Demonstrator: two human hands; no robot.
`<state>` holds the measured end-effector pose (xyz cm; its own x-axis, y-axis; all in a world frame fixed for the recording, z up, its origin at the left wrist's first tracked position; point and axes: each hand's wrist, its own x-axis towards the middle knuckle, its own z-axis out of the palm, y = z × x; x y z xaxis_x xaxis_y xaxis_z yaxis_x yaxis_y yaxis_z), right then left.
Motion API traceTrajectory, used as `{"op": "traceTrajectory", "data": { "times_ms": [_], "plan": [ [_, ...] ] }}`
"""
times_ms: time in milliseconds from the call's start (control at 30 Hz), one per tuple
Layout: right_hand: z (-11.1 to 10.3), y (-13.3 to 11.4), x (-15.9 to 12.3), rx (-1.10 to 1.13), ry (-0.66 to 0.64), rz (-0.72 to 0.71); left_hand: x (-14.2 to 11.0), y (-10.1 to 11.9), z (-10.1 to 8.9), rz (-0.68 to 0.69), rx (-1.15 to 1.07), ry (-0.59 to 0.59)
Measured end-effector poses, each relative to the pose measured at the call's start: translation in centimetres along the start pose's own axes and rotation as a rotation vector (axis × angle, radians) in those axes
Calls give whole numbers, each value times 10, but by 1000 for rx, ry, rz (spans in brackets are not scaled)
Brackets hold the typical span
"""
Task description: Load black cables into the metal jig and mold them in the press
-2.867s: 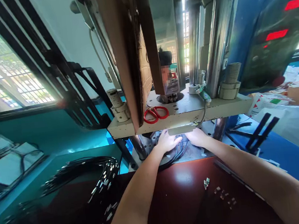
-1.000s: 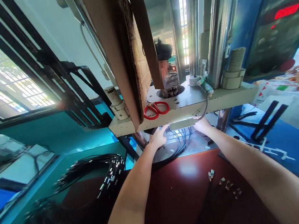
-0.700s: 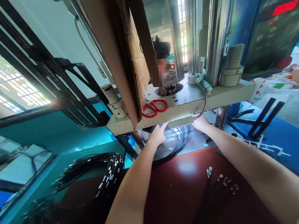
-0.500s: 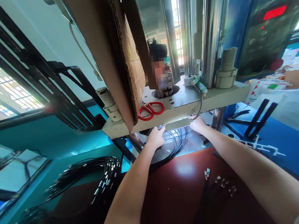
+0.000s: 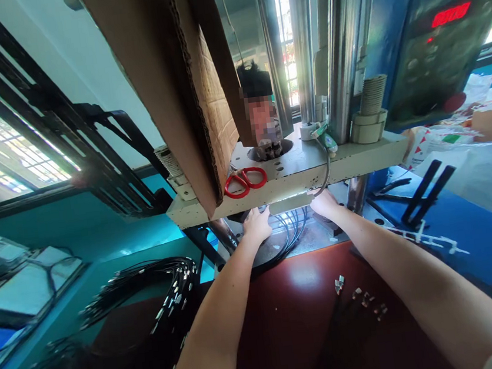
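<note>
Both of my hands reach beneath the cream plate [image 5: 298, 177] of a press. My left hand [image 5: 258, 225] is on the left side of the gap, its fingers curled; whatever is in them is hidden. My right hand [image 5: 324, 204] is opposite, by the end of the lamp bar [image 5: 291, 203], which hides its fingertips. Thin black cables [image 5: 289, 243] curve out of the lit gap between the hands, over the metal bed [image 5: 317, 240]. Above, red-handled scissors [image 5: 246, 182] hang at the plate's front edge.
A bundle of black cables with metal ends [image 5: 175, 284] lies at left. Several cable ends [image 5: 365, 298] rest on the brown tabletop [image 5: 285, 334]. Cardboard [image 5: 219, 104] stands against the press. Steel columns, a control box [image 5: 435, 50] and a blue surface are at right. Another person [image 5: 256, 97] is behind.
My left hand has shifted very slightly, its fingers still curled. The view has moved a little; my right hand and the cables stay in about the same place.
</note>
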<state>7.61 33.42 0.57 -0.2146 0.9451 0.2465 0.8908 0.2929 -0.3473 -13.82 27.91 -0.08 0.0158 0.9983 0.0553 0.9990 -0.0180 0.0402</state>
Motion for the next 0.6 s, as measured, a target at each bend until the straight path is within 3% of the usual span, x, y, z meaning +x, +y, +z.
{"op": "traceTrajectory", "data": {
  "times_ms": [267,367,467,533,600],
  "plan": [
    [5,4,5,-28,1,-23,-3,3,-3,-20,-18,51],
    [6,8,7,-43,31,-32,-17,2,-13,-35,-79,108],
    [8,11,6,-45,76,-50,-67,-3,-35,117,-189,128],
    [7,13,2,-32,91,-100,-125,-6,-49,270,-303,54],
    [3,13,-8,-11,85,-189,-196,-8,-51,272,-449,-82]
  ]
}}
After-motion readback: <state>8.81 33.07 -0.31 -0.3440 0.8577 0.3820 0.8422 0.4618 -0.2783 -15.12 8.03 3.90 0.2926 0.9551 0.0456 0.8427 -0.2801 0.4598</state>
